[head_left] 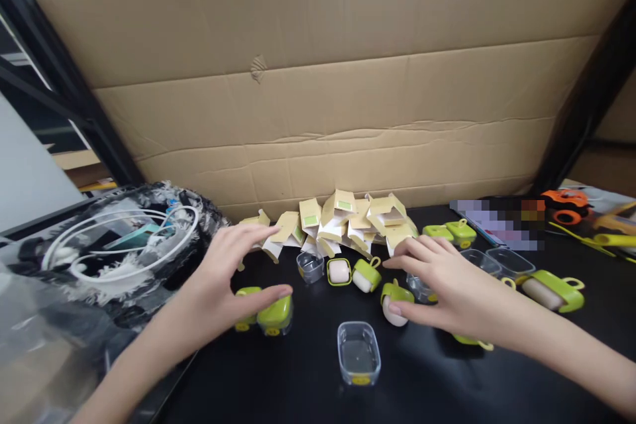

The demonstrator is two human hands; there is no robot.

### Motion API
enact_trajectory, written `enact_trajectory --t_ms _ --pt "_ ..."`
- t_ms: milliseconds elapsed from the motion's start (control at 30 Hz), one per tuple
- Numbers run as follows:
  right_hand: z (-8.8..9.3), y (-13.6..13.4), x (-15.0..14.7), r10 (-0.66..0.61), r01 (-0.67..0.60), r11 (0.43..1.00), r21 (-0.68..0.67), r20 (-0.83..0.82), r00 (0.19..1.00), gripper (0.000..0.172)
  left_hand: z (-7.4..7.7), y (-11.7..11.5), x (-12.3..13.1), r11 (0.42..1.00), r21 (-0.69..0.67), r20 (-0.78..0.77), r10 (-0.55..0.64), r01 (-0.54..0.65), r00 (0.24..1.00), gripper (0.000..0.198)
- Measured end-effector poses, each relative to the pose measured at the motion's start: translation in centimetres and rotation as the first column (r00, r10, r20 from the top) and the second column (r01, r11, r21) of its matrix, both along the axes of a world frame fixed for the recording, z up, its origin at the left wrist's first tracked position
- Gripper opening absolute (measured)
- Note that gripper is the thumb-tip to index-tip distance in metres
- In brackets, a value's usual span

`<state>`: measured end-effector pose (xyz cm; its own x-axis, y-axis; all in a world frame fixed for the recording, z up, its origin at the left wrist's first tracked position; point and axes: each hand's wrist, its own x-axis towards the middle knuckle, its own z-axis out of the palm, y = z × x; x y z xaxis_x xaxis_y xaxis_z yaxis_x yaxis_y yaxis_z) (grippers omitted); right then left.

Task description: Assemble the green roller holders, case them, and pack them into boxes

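Observation:
My left hand (226, 281) is open, thumb and fingers spread, above a small clear container with a green lid (275, 311). A second green-lidded container (246, 308) sits beside it, partly covered by the thumb. My right hand (440, 275) is open too; its thumb overlaps a green looped lid with a pale rounded block (396, 305), and I cannot tell whether they touch. Between the hands stands a lidless clear container (358, 354) with a yellow label. Farther back are another looped lid with a pale block (366, 275) and one lying face up (339, 271).
Folded cardboard pieces (342, 218) are heaped at the back, before a tall cardboard panel (318, 99). Clear containers (509, 264) and green lids (554, 290) lie at right, near an orange toy vehicle (565, 205). A fluffy black-and-white bundle with white cable (144, 275) fills the left.

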<state>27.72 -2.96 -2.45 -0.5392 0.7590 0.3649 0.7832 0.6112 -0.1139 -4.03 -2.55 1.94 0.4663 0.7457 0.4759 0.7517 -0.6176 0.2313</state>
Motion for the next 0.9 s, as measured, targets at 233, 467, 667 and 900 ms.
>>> enact_trajectory --t_ms 233,467,667,900 --pt "-2.2 0.2 -0.6 -0.088 0.062 0.983 0.171 0.150 0.985 0.040 -4.7 -3.7 5.9 0.827 -0.475 0.044 -0.317 0.299 0.947 0.070" --pt "-2.2 -1.2 -0.8 -0.029 0.014 0.994 0.112 0.133 0.991 0.015 -8.6 -3.2 6.5 0.721 -0.628 0.176 -0.238 0.295 0.955 0.066" --pt "-0.8 -2.5 -0.9 0.080 -0.080 0.996 -0.037 -0.022 0.997 0.020 -8.8 -3.1 6.7 0.719 -0.610 0.252 -0.221 0.332 0.942 0.065" --pt "-2.4 -3.5 -2.3 0.167 -0.294 0.921 -0.255 -0.423 0.891 0.029 -8.7 -3.3 6.5 0.693 -0.623 0.323 -0.194 0.363 0.926 0.061"
